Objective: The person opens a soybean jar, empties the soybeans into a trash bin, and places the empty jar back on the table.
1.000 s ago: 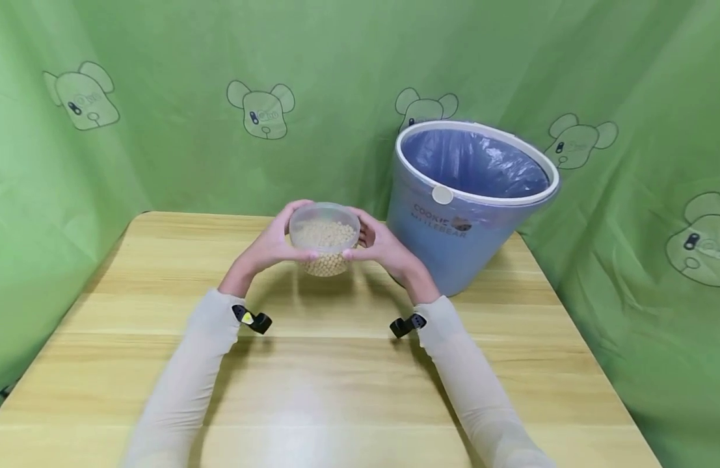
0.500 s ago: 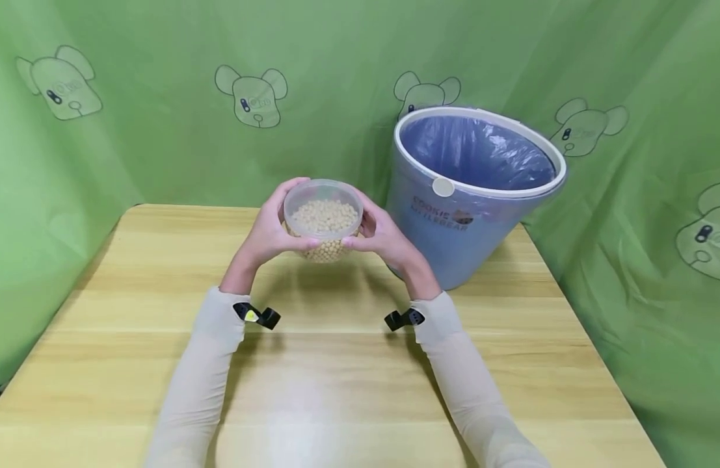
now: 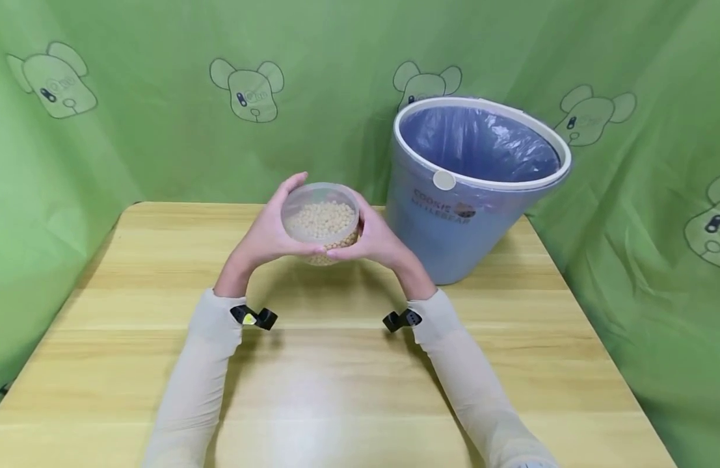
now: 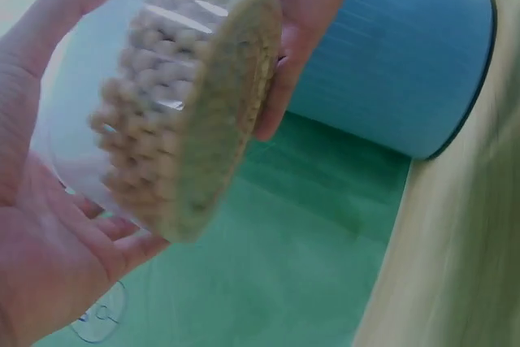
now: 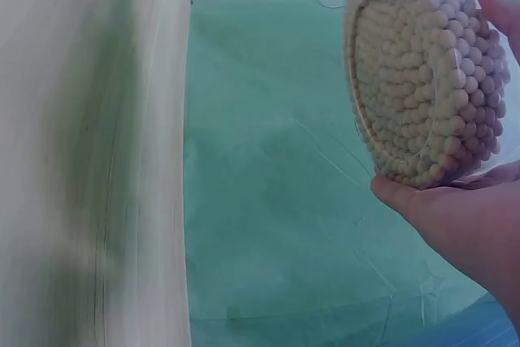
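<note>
A clear plastic tub of small pale beans is held up above the wooden table, between both hands. My left hand cups its left side and my right hand cups its right side, fingers curled round the wall. The left wrist view shows the tub lying against the left palm, with the right hand's fingers on the far side. In the right wrist view the tub's bean-filled base rests on the right palm.
A blue bin with a white rim and a blue liner stands at the table's back right, just right of the hands; it also shows in the left wrist view. Green printed cloth hangs behind and at both sides.
Both hands have lifted the tub off the table and drawn closer round it. The tub now sits slightly tilted and a little nearer the bin.
</note>
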Demonstrator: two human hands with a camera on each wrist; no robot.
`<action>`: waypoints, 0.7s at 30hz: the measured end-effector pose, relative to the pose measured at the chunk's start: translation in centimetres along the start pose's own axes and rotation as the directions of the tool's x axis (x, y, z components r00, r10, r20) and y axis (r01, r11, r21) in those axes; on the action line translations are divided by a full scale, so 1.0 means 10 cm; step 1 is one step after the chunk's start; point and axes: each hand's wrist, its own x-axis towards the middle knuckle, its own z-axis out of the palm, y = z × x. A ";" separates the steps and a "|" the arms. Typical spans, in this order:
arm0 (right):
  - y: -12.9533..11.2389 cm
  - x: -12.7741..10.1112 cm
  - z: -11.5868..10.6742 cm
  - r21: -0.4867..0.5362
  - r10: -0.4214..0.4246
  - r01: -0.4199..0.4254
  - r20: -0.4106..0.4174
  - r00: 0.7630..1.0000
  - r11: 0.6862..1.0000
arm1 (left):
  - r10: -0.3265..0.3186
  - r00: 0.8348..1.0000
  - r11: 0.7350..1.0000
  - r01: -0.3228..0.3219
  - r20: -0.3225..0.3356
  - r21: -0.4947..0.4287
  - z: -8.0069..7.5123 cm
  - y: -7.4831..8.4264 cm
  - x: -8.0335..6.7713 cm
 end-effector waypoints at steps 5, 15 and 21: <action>0.02 -0.01 0.06 -0.041 0.016 -0.016 0.001 1.000 0.999 | 0.034 0.998 0.987 -0.024 -0.060 0.158 0.05 0.02 -0.02; 0.02 -0.04 0.14 0.002 -0.013 0.013 -0.073 0.997 1.000 | 0.085 0.986 0.978 -0.056 -0.141 0.199 0.12 0.03 -0.07; -0.04 -0.01 0.09 -0.114 -0.125 0.112 -0.116 0.985 0.987 | 0.077 0.989 0.991 -0.061 -0.126 0.122 0.11 0.07 -0.03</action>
